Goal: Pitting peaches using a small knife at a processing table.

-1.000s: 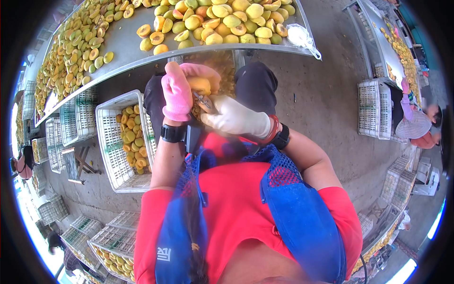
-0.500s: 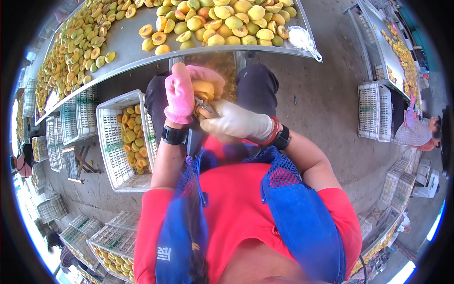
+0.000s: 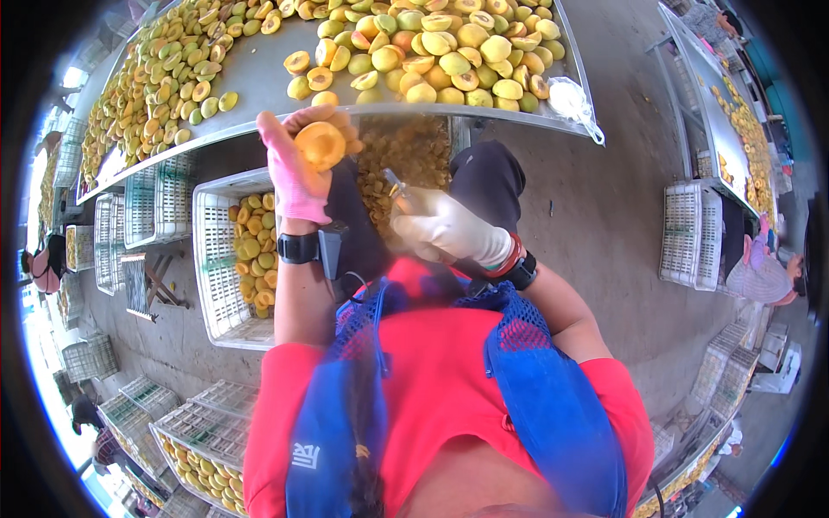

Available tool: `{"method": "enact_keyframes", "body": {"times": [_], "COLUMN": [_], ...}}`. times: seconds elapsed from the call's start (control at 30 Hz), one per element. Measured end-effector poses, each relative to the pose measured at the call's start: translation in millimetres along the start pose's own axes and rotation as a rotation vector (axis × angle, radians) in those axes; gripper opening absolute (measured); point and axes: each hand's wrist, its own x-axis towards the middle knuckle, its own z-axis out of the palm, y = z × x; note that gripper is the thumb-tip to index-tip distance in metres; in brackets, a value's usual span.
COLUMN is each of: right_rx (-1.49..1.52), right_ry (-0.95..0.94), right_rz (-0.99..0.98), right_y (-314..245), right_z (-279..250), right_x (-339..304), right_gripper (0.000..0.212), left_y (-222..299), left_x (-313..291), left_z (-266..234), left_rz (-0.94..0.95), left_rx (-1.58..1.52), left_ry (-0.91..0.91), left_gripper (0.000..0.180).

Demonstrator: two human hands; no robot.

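My left hand (image 3: 298, 183), in a pink glove with bare-looking fingertips, holds a peach half (image 3: 321, 145) with its hollowed cut face turned up. It is beside the table edge, over the crate's right side. My right hand (image 3: 445, 226), in a white glove, is closed around a small pitting tool (image 3: 393, 180) with a metal tip; most of its handle is hidden in the fist. The tool and the peach half are apart. Between my knees, below the table, lies a heap of brownish pits and scraps (image 3: 397, 160).
A metal table (image 3: 259, 79) ahead carries piles of peach halves (image 3: 449, 65) and a white plastic bag (image 3: 570, 99). At my left stands a white crate (image 3: 211, 285) of peach halves, near a folding stool (image 3: 151, 289). Another person (image 3: 764, 272) works at a table on the right.
My hands have separated. The left turned palm up and moved left with the peach half, while the right drew slightly right with the tool. The view has shifted a little.
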Motion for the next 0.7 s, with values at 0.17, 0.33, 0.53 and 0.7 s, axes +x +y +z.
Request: {"method": "enact_keyframes", "body": {"times": [0.17, 0.33, 0.53, 0.7], "right_rx": [-0.131, -0.832, -0.939, -0.924], "right_ry": [0.08, 0.507, 0.494, 0.515], "right_rz": [-0.067, -0.48, -0.419, -0.416], "right_y": [24.9, 53.7, 63.1, 54.3], "right_z": [-16.7, -22.3, -41.7, -47.1], "right_x": [11.3, 27.5, 41.2, 43.7], "right_gripper": [0.013, 0.015, 0.019, 0.018], "left_y": [29.5, 75.5, 56.0, 9.5], "left_x": [-10.1, -33.0, 24.6, 136.6], "left_z": [-62.2, -134.3, -151.0, -117.2], "left_rz": [0.118, -0.007, 0.09, 0.193], "left_rx": [0.251, 1.405, 1.282, 1.507], "left_ry": [0.322, 0.845, 0.56, 0.2], "left_gripper": [0.074, 0.058, 0.054, 0.056]}}
